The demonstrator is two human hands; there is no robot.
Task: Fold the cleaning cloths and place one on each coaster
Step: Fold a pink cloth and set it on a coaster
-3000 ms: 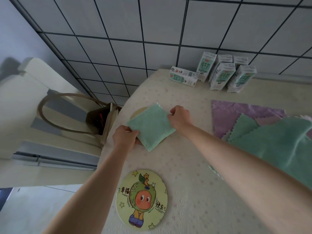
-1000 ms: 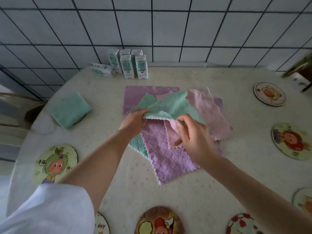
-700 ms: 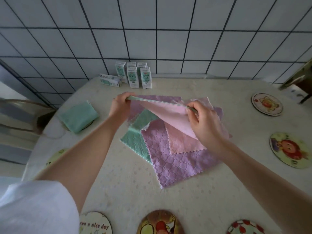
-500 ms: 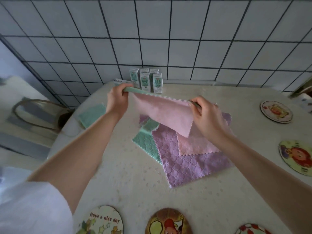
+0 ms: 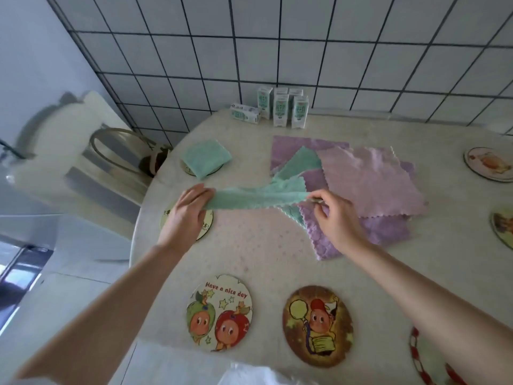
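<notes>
My left hand point(image 5: 185, 215) and my right hand point(image 5: 334, 218) each pinch an end of a green cleaning cloth point(image 5: 258, 198), stretched in the air above the table. A coaster point(image 5: 206, 223) lies mostly hidden under my left hand. A folded green cloth point(image 5: 206, 158) rests on a coaster point(image 5: 186, 169) at the far left. A pile of pink cloth point(image 5: 369, 182), purple cloth point(image 5: 385, 229) and another green cloth point(image 5: 302, 162) lies in the middle. Bare coasters sit near me: a "Have a nice day" coaster point(image 5: 219, 312) and a brown coaster point(image 5: 317, 326).
Several milk cartons point(image 5: 280, 109) stand by the tiled wall. More coasters lie at the far right point(image 5: 488, 163), right edge point(image 5: 503, 227) and bottom right point(image 5: 427, 359). A chair with a bag point(image 5: 122, 154) stands left of the table's rounded edge point(image 5: 138, 218).
My hands lifted the green cloth off the pile and carried it leftward and lower. The pink cloth that rose with it has dropped back onto the pile. The view has swung left.
</notes>
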